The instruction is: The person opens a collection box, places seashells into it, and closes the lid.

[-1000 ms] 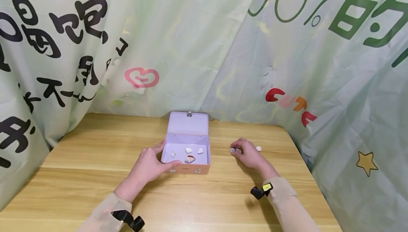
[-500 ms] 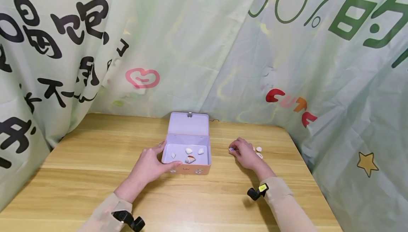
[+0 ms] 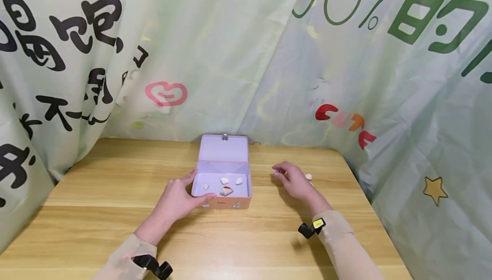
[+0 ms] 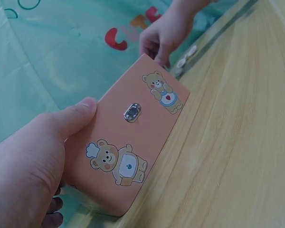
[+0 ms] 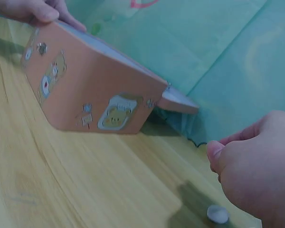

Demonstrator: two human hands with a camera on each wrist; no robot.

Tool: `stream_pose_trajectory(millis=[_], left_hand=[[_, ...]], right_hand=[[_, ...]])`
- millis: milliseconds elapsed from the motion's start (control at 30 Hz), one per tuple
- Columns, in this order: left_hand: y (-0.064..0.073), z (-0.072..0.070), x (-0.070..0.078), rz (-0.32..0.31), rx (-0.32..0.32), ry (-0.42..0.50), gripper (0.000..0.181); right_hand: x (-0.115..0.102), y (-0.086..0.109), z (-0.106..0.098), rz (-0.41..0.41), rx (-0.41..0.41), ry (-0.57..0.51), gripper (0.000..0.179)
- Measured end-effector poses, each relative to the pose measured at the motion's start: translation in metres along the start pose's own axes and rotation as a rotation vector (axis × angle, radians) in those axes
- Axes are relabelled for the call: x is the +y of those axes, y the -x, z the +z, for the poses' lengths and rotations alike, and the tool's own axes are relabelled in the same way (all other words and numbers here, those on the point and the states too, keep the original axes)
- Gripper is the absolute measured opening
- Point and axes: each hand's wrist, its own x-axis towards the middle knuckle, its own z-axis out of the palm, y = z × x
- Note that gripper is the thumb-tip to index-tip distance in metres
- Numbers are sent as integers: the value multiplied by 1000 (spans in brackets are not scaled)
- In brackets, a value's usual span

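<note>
Head view: the box (image 3: 230, 203) stands on the table (image 3: 230, 241), its lid (image 3: 224, 149) raised and tipped back behind it, with a metal clasp (image 3: 224, 137) at the lid's top edge. The left hand (image 3: 176, 198) grips the box at its left side, thumb laid along the front wall. On the box's floor lie four shells, apart from one another: two white shells (image 3: 224, 181) toward the middle and right, a small pale shell (image 3: 206, 186) to the left, and a red-brown and white spiral shell (image 3: 226, 191) near the front wall. Well apart to the right of the box, the right hand (image 3: 295, 182) pinches a small pale piece (image 3: 275, 171) between thumb and fingers, too small to make out clearly. More white pieces (image 4: 181, 62) lie on the table to the box's right, beside that hand. The box's orange front bears two bear prints (image 4: 126, 164) and a metal latch (image 4: 132, 112); a printed curtain (image 3: 211, 57) hangs behind it.
</note>
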Motion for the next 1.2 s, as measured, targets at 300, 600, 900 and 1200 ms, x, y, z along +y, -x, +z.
stream_pose_trajectory(millis=[300, 600, 900, 1200], left_hand=[[0, -3, -3, -7, 7, 16, 117], [0, -3, -6, -1, 7, 4, 120], [-1, 0, -2, 2, -1, -8, 124], [-1, -3, 1, 1, -3, -38, 124]], right_hand=[[-23, -12, -4, -52, -24, -20, 24], [-54, -20, -5, -95, -49, -76, 19], [-84, -29, 2, -168, -66, -117, 17], [-100, -42, 20, -195, -131, -157, 21]])
